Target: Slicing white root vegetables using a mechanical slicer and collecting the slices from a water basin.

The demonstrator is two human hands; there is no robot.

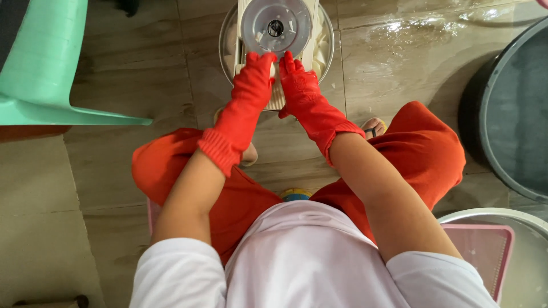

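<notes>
Both my hands wear red rubber gloves. My left hand (251, 85) and my right hand (299, 85) meet at the near end of a cream slicer board (278, 100) laid across a metal bowl (226, 34) on the floor. A clear round guard with a dark hub (275, 25) sits on the board just beyond my fingertips. Between the gloved fingers I press something pale against the board; what it is I cannot make out. Pale slices lie in the bowl (322, 48). I squat in orange trousers and a white shirt.
A green plastic stool (43, 68) stands at the left. A large grey tub (514, 114) is at the right, and a pink tray (485, 251) rests over a metal basin (531, 262) at the lower right. The tiled floor is wet at the upper right (411, 34).
</notes>
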